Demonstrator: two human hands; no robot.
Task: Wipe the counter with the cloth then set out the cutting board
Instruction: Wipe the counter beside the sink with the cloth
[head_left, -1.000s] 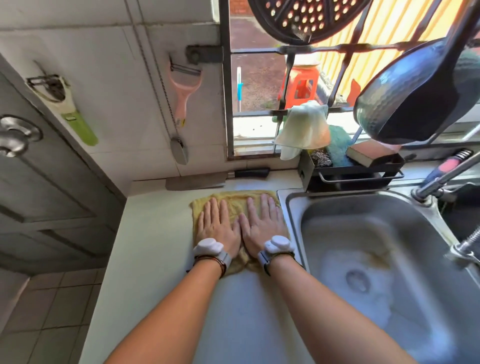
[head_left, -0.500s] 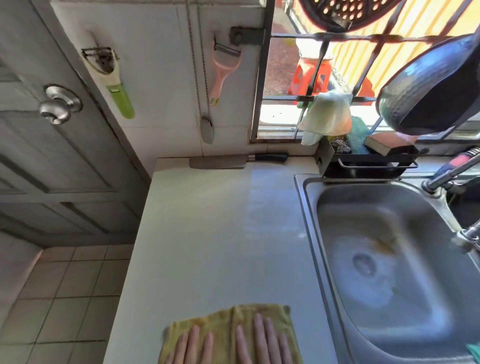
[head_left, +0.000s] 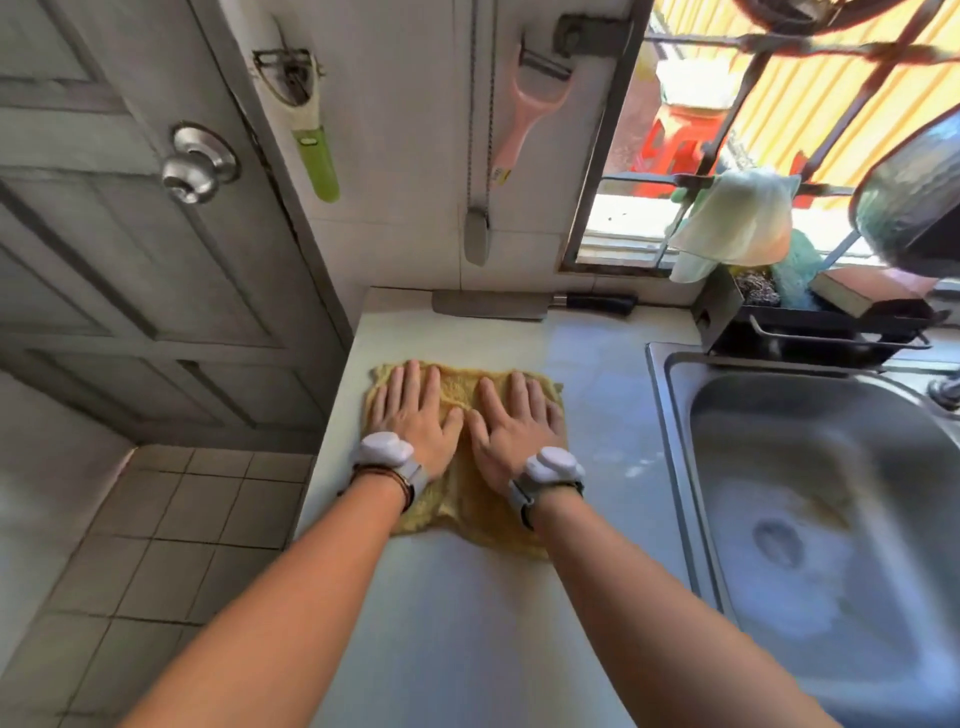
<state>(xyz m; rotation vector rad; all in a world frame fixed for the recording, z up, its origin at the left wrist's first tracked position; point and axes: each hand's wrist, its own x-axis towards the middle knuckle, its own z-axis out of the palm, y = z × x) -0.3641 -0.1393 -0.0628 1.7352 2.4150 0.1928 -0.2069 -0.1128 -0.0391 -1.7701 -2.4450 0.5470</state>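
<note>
A yellow cloth (head_left: 470, 501) lies spread on the pale counter (head_left: 467, 634), near its left edge and about midway back. My left hand (head_left: 415, 418) and my right hand (head_left: 511, 423) rest side by side on it, palms flat and fingers stretched out, pressing it onto the surface. Neither hand curls around the fabric. Both wrists wear white bands. No cutting board shows in this view.
A cleaver (head_left: 491, 305) lies along the counter's back wall. The steel sink (head_left: 810, 509) fills the right side, with a black rack (head_left: 810, 325) of sponges behind it. Peelers hang on the wall (head_left: 524, 111). A door (head_left: 130, 234) and tiled floor are left of the counter.
Both hands pulled the cloth from the back of the counter to the near edge, then pushed it forward again along a strip further left.
</note>
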